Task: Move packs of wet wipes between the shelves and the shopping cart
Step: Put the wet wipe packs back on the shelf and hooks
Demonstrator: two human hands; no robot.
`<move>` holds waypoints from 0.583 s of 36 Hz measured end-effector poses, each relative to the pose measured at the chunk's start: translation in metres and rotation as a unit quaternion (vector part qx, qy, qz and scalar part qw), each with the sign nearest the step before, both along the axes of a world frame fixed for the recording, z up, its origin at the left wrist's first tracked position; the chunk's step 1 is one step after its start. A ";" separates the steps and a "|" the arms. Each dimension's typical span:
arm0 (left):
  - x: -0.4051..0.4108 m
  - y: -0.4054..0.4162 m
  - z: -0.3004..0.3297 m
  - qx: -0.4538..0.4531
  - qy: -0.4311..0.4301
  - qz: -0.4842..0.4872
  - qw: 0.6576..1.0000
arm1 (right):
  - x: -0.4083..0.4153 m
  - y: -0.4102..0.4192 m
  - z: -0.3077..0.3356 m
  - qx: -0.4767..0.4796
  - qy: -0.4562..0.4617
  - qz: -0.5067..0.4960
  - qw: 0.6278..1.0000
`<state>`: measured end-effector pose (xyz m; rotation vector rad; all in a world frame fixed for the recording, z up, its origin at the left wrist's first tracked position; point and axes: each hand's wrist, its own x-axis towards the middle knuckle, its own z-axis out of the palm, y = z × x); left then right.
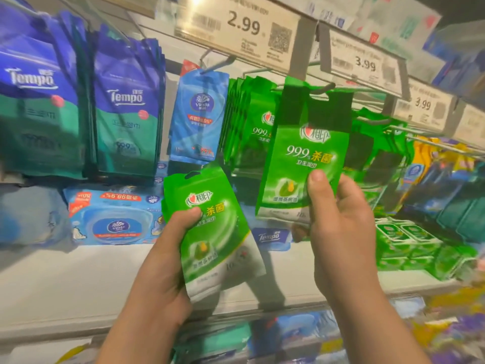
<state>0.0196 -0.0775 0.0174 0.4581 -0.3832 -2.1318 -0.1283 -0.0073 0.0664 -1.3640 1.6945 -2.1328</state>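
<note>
My left hand (pixel 162 261) grips a green wet-wipe pack (pixel 212 232), tilted, held free in front of the shelf. My right hand (pixel 338 229) pinches the lower edge of a second green wet-wipe pack (pixel 304 153), whose top hang hole sits at the tip of a metal peg hook (pixel 324 88). Behind it more green packs (pixel 246 122) hang in a row on pegs. No shopping cart is in view.
Purple-and-teal Tempo packs (pixel 126 109) hang at the left, and a blue Vinda pack (pixel 196 116) hangs at centre. A flat blue Vinda pack (pixel 115 216) lies on the white shelf (pixel 78 279). Price tags (pixel 244 24) line the rail above. Green boxed packs (pixel 409 243) sit at the right.
</note>
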 end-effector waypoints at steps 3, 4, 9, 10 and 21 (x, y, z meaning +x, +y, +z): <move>0.009 0.001 0.007 -0.040 -0.035 -0.037 0.998 | 0.005 -0.007 -0.012 0.036 -0.071 0.019 0.997; 0.008 -0.001 0.009 -0.033 -0.052 -0.022 0.998 | 0.007 -0.011 -0.013 0.047 -0.087 0.027 0.995; 0.014 0.005 -0.008 -0.048 -0.047 -0.013 0.998 | 0.012 -0.036 -0.003 0.055 -0.224 0.076 0.970; 0.014 0.002 -0.010 -0.053 -0.049 -0.015 0.997 | 0.013 -0.041 0.000 0.058 -0.240 0.078 0.966; 0.016 0.004 -0.004 -0.061 -0.039 0.002 0.997 | 0.020 -0.070 0.001 0.083 -0.321 0.057 0.942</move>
